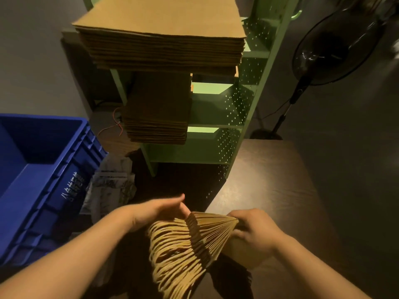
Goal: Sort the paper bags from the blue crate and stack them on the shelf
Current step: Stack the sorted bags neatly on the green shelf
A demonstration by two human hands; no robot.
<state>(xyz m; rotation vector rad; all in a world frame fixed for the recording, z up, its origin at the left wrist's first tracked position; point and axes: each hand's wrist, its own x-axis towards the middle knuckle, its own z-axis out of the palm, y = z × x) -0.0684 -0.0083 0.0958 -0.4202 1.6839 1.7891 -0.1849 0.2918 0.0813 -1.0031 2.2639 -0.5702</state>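
Two bare hands hold a bundle of paper bags (207,231) low in the picture. The bags are brown and folded flat, and they fan out like a book that is half open. Their twisted paper handles (174,255) hang down in a big bunch toward the person.

The right hand (255,230) grips the right side of the bundle, with its fingers curled round the edges of the bags. The left hand (159,210) is on the left side of the bundle. Its fingers are straight and flat, and they touch the top of the fanned bags.

Above the hands stands a green shelf (244,98). A tall stack of bags (164,39) lies on a high level of it. A smaller stack (157,117) lies on a level below that one.

To the left of the left hand is the blue crate (43,169). No bags show in the part of it that can be seen. Between the crate and the hands lies some crumpled newspaper (112,186).

Under the right hand is a dark wooden table (269,180). Far off to the right of the hands stands a black fan (332,48).
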